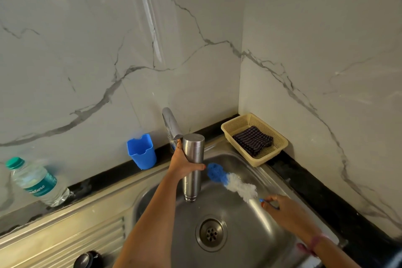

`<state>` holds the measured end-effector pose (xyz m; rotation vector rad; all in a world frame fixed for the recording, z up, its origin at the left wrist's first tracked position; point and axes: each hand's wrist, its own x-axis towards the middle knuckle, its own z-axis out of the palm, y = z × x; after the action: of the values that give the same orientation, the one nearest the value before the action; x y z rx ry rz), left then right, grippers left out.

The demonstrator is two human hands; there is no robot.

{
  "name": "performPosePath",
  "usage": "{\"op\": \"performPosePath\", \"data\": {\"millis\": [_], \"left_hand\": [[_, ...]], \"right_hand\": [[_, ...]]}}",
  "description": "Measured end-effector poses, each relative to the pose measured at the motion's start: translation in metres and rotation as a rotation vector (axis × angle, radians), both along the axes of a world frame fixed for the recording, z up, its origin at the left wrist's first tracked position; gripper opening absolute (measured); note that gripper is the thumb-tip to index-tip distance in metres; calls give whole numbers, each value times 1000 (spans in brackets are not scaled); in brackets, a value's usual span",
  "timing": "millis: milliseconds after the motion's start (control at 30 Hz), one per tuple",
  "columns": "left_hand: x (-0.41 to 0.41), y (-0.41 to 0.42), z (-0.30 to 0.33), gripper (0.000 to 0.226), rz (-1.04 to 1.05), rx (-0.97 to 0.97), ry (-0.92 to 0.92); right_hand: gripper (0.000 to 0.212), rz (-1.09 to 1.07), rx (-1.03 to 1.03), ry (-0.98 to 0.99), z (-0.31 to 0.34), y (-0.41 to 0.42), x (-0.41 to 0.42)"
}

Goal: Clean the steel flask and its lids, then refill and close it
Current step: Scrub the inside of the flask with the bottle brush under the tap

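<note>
Left hand [183,164] fingers clamped round the steel flask [193,164], held mouth-down over the sink [243,222], base just beside the tap [171,125]. Right hand [285,210] fingers pinched on the handle of a blue-and-white bottle brush [230,181], bristles beside the flask, outside it. Blue cup [141,152], water bottle [36,180], basket [272,154] with folded cloth [253,140] sit on the table.
</note>
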<state>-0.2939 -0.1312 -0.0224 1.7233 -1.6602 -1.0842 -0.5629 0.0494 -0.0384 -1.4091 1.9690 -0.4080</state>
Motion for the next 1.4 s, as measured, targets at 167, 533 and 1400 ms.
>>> {"op": "performPosePath", "data": {"millis": [167,533,1400], "left_hand": [[-3,2,2,127,-7,-7,-5],[-4,-2,4,117,43,3,-52],[-2,4,1,104,134,-52,26]], "right_hand": [[18,5,-13,14,0,-2,3],[20,32,-21,34,3,-2,5],[10,34,-11,15,-1,-3,0]]}}
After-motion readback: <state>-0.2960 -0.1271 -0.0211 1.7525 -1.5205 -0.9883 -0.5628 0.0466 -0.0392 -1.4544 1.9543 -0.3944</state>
